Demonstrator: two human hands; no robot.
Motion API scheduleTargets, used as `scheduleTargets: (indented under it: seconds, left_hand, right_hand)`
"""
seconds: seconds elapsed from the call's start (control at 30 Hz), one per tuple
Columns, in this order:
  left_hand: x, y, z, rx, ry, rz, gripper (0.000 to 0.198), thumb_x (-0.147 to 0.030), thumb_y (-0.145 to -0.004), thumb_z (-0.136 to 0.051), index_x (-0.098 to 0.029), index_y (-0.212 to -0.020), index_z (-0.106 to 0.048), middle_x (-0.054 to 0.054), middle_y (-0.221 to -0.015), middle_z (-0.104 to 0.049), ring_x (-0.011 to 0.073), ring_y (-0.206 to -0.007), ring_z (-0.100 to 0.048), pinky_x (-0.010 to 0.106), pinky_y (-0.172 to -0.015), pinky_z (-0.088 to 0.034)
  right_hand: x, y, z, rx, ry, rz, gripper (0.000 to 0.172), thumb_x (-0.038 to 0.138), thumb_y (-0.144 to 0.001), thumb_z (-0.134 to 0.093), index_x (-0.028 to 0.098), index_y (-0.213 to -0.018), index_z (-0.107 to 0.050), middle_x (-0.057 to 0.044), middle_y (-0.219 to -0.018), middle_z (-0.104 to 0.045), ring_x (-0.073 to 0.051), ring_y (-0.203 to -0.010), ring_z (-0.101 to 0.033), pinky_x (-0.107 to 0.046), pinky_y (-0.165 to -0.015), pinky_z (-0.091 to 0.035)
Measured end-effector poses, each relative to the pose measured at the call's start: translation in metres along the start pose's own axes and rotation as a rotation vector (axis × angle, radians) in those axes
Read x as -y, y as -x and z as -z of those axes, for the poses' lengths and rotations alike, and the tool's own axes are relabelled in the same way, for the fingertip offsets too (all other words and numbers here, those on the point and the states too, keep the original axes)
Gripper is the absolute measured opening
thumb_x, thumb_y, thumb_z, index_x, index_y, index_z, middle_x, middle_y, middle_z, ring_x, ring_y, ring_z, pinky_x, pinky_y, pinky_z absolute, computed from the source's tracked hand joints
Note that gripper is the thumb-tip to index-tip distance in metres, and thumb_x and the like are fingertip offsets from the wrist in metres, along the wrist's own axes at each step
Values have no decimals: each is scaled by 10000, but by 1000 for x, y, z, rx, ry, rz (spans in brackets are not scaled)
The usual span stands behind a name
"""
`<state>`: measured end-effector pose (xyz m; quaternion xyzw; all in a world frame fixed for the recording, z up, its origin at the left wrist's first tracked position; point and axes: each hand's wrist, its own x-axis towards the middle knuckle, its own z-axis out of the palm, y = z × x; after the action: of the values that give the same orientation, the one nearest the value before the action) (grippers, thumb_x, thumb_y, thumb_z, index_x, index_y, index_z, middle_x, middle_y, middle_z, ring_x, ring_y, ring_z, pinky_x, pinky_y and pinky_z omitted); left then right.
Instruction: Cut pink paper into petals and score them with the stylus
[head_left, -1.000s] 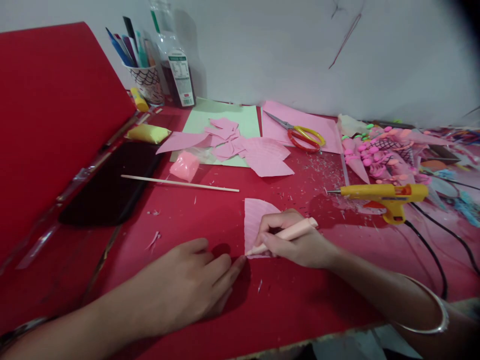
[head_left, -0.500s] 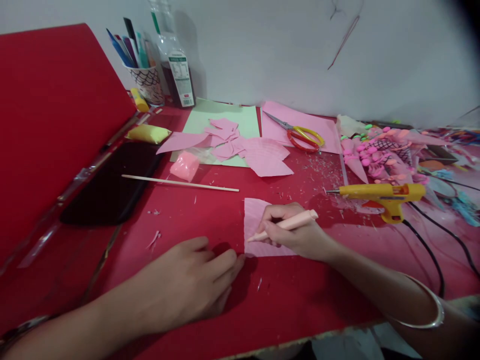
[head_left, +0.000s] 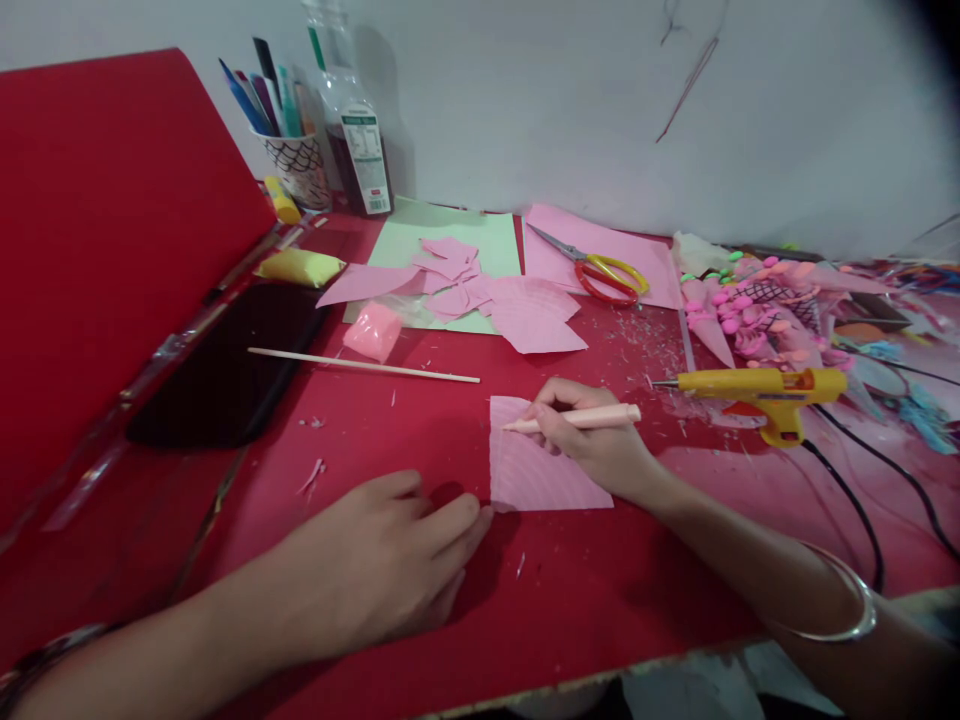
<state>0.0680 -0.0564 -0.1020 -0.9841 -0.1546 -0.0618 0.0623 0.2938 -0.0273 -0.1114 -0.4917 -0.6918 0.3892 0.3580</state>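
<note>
My right hand (head_left: 589, 430) grips a pale peach marker (head_left: 600, 416), its tip on the upper left part of a pink paper piece (head_left: 547, 483). Faint curved lines run across that quarter-circle-like piece, whose top right is hidden by the hand. At the paper's lower left corner, the fingertips of my left hand (head_left: 405, 555) touch or nearly touch it. That hand rests on the red tabletop (head_left: 570, 600) with loosely bent, parted fingers and nothing seen in them.
Behind the paper lie a thin wooden stick (head_left: 364, 365), a pink clay packet (head_left: 373, 332), pink scraps (head_left: 536, 312) and scissors (head_left: 600, 275). A yellow glue gun (head_left: 765, 390) with black cords is on the right, a dark phone-like slab (head_left: 225, 370) on the left. A bottle (head_left: 360, 150) and pen cup (head_left: 296, 168) stand behind.
My right hand has moved up with the marker, from the lower left of the pink paper to its upper left, uncovering more curved lines. The left hand has stayed nearly still.
</note>
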Motion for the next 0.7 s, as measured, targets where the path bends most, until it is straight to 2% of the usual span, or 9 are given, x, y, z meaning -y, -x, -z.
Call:
scheduleTargets:
  seconds: [0.17, 0.47, 0.6, 0.7]
  left_hand:
    - [-1, 1, -1, -2, 17, 26, 241, -196, -813, -387, -170, -988, -550, 11, -823, -590, 121, -551, -438, 311, -557, -263]
    - [-1, 0, -2, -11, 13, 31, 241, -208, -817, -393, -172, -997, -549, 4, -843, -602, 121, -553, -457, 311, -560, -279]
    - [0, 0, -1, 9, 16, 32, 275, -222, -826, -379, -168, -1042, -539, 10, -873, -603, 126, -562, -472, 312, -549, -289]
    - [0, 0, 0, 25, 1, 27, 294, -224, -838, -354, -169, -1063, -536, 14, -886, -602, 136, -578, -487, 319, -551, -305]
  right_hand:
    - [2, -3, -1, -69, 81, 18, 192, 266, -828, -490, 158, -669, -488, 43, -574, -479, -55, -512, -436, -183, -456, -323]
    - [-1, -5, -2, -109, 76, 12, 149, 271, -825, -502, 161, -726, -522, 48, -595, -484, -39, -473, -414, -176, -441, -322]
    - [-1, -3, 0, -154, -39, -14, 164, 307, -823, -497, 160, -755, -524, 42, -582, -502, -47, -452, -435, -173, -406, -325]
    - [3, 2, 1, -99, -175, -23, 186, 278, -827, -468, 157, -689, -497, 32, -557, -524, -52, -443, -453, -167, -389, -335]
